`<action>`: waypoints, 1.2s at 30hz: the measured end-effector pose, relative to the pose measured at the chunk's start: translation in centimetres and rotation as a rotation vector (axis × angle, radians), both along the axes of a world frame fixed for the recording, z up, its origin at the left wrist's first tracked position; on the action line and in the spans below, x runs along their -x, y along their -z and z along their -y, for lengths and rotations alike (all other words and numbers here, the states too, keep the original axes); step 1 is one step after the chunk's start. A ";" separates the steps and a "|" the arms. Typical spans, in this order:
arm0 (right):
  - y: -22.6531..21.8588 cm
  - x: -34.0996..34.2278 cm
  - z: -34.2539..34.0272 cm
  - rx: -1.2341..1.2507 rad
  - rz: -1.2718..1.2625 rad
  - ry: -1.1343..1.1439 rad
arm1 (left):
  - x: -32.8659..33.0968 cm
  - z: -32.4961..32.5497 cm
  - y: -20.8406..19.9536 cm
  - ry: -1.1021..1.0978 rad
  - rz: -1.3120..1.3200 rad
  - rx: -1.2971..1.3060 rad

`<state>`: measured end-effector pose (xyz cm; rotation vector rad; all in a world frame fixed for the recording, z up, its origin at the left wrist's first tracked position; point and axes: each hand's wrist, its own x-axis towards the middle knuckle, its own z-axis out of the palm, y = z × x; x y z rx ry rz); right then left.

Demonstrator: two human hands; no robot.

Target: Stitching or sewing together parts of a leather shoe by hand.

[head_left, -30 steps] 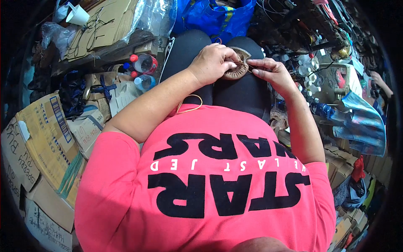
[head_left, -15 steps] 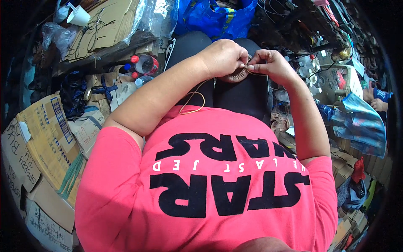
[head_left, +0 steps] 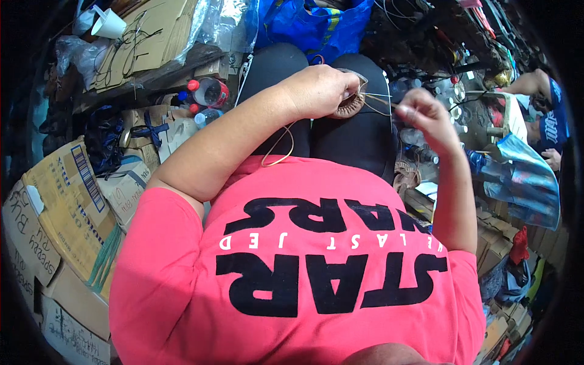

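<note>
Brown stitched piece (head_left: 350,111) sits over the thighs (head_left: 348,137), pinched by the left hand (head_left: 324,88); right of it, the right hand (head_left: 426,114) seems closed on cord (head_left: 378,95): likely tightening; next, steady tension.

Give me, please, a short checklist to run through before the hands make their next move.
1. Brown piece held by the left hand: ok.
2. Light strand reaching from the piece toward the right hand: ok.
3. Right hand's exact grip: cannot tell, blurred.
4. Loose cord loop tucked away: not ok, visible beside the left forearm.
5. Blue bag clear of both hands: ok.
</note>
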<state>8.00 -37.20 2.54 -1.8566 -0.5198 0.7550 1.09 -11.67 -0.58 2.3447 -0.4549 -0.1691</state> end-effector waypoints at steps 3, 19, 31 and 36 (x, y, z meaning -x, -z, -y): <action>-1.0 -3.1 -1.4 0.161 0.455 -0.016 | 0.0 0.0 -0.8 0.052 0.067 -0.086; -1.0 -0.8 -6.2 0.435 0.961 -0.634 | 0.5 -2.2 0.2 0.153 0.114 -0.021; -2.4 -2.7 -6.7 -0.704 -0.173 0.162 | 3.0 -4.4 -8.3 -0.040 0.068 0.897; -4.6 0.9 -7.9 -0.272 -0.248 -0.209 | 5.7 0.1 -7.6 0.118 -0.653 0.705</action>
